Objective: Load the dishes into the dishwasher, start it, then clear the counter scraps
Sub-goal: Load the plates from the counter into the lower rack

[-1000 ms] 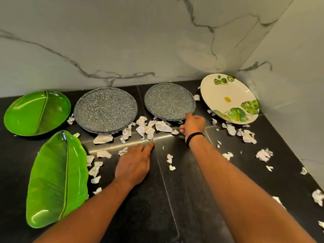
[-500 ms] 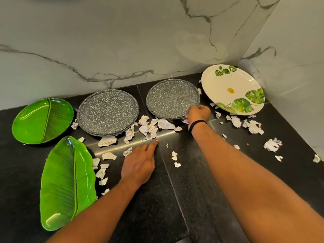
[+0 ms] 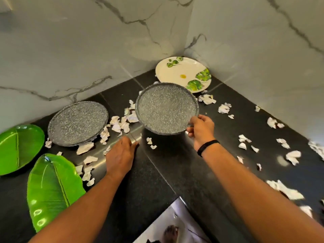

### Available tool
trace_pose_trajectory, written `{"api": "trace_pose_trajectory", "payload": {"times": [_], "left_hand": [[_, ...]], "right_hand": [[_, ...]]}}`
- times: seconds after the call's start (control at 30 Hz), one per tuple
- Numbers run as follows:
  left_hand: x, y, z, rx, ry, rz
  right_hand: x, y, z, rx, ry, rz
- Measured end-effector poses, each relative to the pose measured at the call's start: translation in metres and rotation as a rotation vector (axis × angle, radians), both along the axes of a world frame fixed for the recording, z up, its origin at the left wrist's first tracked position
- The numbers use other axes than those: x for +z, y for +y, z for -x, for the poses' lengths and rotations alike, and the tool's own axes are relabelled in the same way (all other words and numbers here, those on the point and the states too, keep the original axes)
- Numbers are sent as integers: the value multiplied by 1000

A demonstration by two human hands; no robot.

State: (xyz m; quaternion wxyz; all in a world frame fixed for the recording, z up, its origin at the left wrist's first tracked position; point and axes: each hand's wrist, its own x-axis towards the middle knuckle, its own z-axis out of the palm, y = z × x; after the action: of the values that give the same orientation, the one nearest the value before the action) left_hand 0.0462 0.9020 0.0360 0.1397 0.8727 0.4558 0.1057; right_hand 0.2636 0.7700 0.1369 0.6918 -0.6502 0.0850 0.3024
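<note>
Loading has barely begun; the right hand [image 3: 201, 128] pinches the near rim of a round speckled grey plate [image 3: 166, 108], raised off the black stone tabletop [image 3: 157, 181]; the left hand [image 3: 121, 155] lies flat, fingers straight, on the tabletop; beyond and beside both hands, four more dishes and torn white paper scraps [image 3: 121, 125] wait.

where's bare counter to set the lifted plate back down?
Free: the dark counter between the left hand and the right forearm, toward the near edge. Crowded: paper scraps between the two speckled plates, beside the leaf plate, and scattered right.
</note>
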Motion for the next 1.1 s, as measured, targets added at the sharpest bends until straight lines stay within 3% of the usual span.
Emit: {"api": "trace_pose_trajectory", "payload": {"times": [0.17,0.3,0.4,0.57,0.77,0.97,1.1], "left_hand": [[6,-30,-49,-73,-151,-49],[29,-106,-129,-83,-595,344],[38,-174,-167,-163,-729,697],[49,-308,-182,-410,-665,1083],[78,-448,-158,-467,-440,1466],[95,-569,-95,-539,-203,1686],[97,-642,-42,-634,-105,1796]], "right_hand": [[1,-110,1,-138,-7,-3],[7,-206,11,-284,-61,45],[12,-278,24,-378,-131,99],[18,-390,60,-620,-236,206],[25,-507,132,-934,-294,166],[30,-600,220,-1354,-200,-383],[23,-658,276,-1478,-291,-500]]}}
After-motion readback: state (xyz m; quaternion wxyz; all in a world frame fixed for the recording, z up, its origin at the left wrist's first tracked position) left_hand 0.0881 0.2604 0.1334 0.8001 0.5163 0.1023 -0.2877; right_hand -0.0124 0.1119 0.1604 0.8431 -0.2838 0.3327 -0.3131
